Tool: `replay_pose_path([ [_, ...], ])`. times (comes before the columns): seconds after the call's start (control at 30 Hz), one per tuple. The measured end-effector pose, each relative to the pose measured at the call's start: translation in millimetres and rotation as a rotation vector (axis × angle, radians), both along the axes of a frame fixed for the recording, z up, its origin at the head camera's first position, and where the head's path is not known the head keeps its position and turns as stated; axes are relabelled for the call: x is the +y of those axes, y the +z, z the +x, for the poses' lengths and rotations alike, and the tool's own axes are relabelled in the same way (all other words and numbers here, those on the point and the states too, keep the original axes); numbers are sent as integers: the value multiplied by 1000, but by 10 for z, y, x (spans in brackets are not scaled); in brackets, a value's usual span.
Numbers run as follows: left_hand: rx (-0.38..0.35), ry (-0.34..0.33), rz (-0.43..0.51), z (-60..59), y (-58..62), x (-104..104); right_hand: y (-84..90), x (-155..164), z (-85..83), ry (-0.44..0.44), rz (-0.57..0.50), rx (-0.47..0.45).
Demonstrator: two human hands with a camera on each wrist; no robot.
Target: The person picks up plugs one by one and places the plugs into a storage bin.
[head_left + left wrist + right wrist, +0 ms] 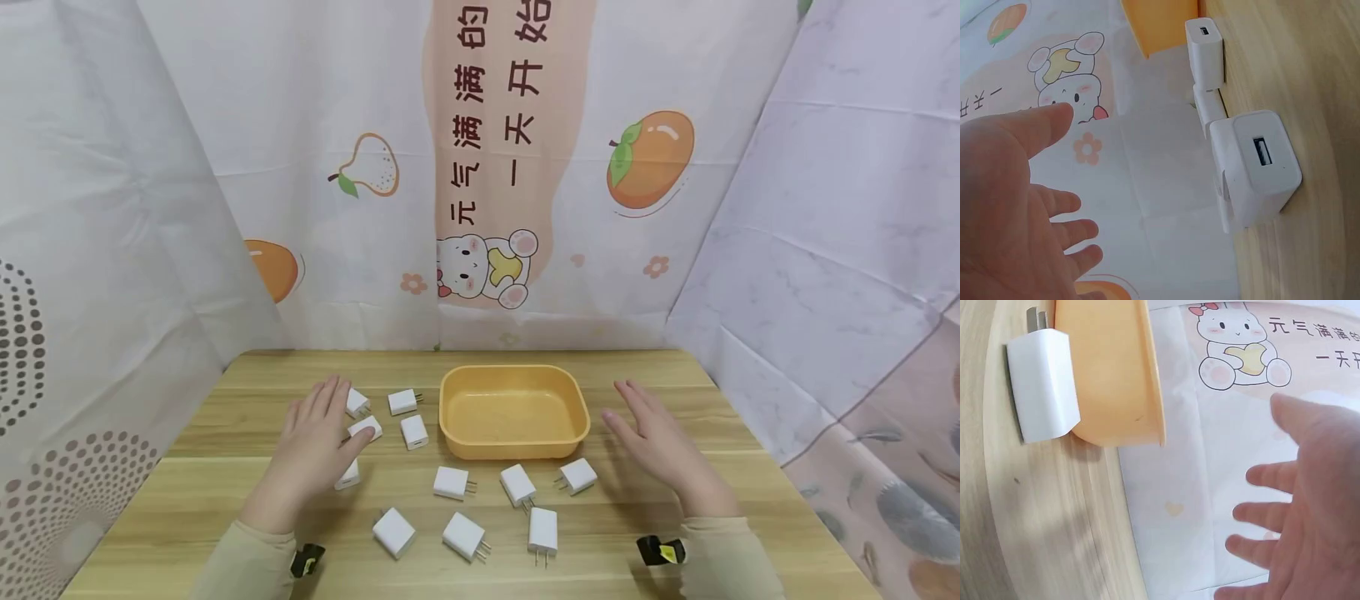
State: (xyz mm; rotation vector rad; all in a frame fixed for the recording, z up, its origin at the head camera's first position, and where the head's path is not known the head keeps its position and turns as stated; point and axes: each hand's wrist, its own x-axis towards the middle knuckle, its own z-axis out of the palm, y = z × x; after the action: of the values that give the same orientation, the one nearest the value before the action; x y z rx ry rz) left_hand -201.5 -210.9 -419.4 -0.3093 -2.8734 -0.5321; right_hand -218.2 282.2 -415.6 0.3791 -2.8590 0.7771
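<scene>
Over the left part of the table, my left hand (317,443) is held with fingers extended and nothing in its grasp. Close to it are several white USB charger plugs, one (365,428) beside the thumb. In the left wrist view, a charger plug (1259,164) shows its USB port. My right hand (660,437), also empty, hovers with fingers spread to the right of a yellow plastic basin (514,451). A charger plug (577,476) lies between that hand and the basin's front; the right wrist view shows its prongs and white body (1042,387).
More charger plugs lie scattered across the wooden table (600,567), some in front of the basin, such as one (543,531) near the front. A printed cloth (360,250) hangs behind the table, with more cloth at both sides. Each wrist wears a black strap piece (660,550).
</scene>
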Motion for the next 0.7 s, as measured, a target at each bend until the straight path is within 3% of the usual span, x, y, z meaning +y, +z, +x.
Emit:
replay_pose_path([
  [0.4, 88, -22, 42, 53, 143, 24, 121, -18, 45, -11, -188, 146],
  [0.7, 141, -28, 95, 84, 212, 21, 243, -57, 92, -47, -310, 124],
])
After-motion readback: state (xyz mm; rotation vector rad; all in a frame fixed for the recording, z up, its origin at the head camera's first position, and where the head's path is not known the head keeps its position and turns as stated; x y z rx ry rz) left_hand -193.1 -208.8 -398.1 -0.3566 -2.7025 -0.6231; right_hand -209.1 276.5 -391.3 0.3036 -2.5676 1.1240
